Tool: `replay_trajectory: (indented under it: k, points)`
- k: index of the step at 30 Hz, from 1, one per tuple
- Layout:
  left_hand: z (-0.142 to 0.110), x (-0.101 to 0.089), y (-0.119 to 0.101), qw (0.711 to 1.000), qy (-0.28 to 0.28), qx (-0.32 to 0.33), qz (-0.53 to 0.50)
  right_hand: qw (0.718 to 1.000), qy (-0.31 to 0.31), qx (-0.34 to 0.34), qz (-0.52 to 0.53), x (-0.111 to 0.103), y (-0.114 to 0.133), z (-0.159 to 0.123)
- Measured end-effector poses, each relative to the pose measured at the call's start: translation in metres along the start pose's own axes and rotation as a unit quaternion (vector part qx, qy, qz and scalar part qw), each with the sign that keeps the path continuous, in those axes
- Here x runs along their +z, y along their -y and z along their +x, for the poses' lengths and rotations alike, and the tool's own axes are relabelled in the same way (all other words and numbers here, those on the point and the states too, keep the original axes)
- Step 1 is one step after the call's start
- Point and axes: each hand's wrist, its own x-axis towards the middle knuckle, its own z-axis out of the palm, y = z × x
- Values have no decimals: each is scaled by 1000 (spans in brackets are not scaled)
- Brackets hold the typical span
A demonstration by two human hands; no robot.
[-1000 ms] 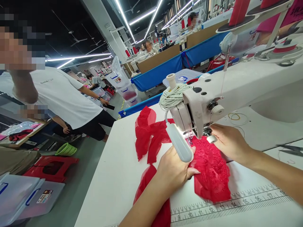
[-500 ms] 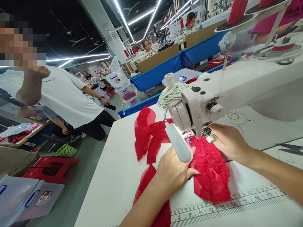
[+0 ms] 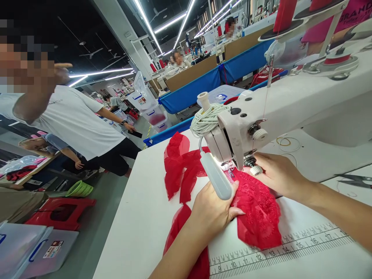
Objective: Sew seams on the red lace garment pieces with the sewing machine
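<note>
Red lace piece under the needle of a white sewing machine, both hands flat on it.

The red lace piece (image 3: pixel 257 211) lies flat on the white table (image 3: pixel 139 221), its long axis running from the presser foot (image 3: pixel 231 172) toward the near edge, its narrow end pointing up under the machine and its broad end touching the printed ruler strip (image 3: pixel 290 246). The left hand (image 3: pixel 213 211) rests on its left edge, fingers spread and pressing the cloth down, not clenched. The right hand (image 3: pixel 279 174) lies at the lace's far right side beside the foot, fingers extended on the fabric; whether they pinch it I cannot tell. Red sheer fabric (image 3: pixel 181 166) trails away behind the white sewing machine (image 3: pixel 290 104), whose lamp (image 3: pixel 216 176) hangs above the left hand. Scissors (image 3: pixel 353 181) lie well apart at right. A person in a white shirt (image 3: pixel 78 120) stands left of the table.
</note>
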Motion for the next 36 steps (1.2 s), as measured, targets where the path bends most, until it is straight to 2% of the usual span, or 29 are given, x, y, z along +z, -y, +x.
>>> replay_trajectory:
  k: [8,20,30,36]
  points:
    - [2,-1,-1,1000,-3,-6,-2,999,-41,21,-23,3,1,0]
    - [5,-6,-1,1000,-3,-11,-2,999,-33,24,0,1,3,0]
    - [1,-4,2,1000,15,-11,2,1000,-8,23,-1,-11,9,4]
    - [1,-3,2,1000,18,-5,21,999,-32,16,4,-9,9,3]
